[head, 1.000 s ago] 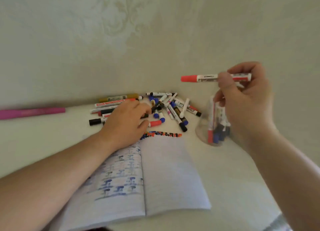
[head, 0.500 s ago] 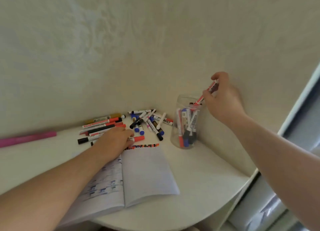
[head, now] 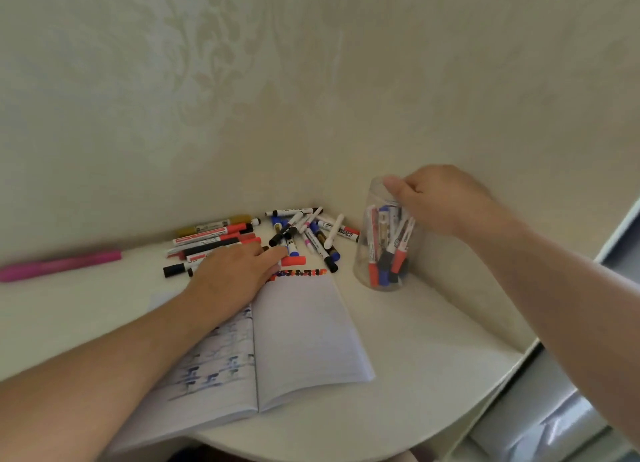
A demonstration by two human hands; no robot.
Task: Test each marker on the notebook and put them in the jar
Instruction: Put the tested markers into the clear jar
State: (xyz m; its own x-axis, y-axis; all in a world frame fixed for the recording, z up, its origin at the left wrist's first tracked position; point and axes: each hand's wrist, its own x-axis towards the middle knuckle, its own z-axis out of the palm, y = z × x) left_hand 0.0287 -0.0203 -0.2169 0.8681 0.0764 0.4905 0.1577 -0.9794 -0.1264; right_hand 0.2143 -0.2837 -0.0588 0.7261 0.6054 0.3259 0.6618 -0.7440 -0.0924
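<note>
An open notebook (head: 304,330) lies on the white table, with a row of coloured test marks (head: 298,273) along the top of its right page. Behind it is a loose pile of markers (head: 311,233). My left hand (head: 232,271) rests palm down on the pile's near edge, and a red-capped marker (head: 293,261) sticks out from under its fingertips. A clear jar (head: 363,253) with several markers in it stands at the right. My right hand (head: 440,202) is at the jar's mouth, fingers curled round the top end of a red marker (head: 403,243) that points cap-down inside.
A long pink marker (head: 62,264) lies apart at the far left. Walls close off the corner behind the pile and the jar. The table's rounded edge (head: 485,402) falls away at the right, with a grey surface (head: 554,420) below it.
My right hand carried the red marker from above the jar down into it. My left hand has stayed on the marker pile. The view has pulled back.
</note>
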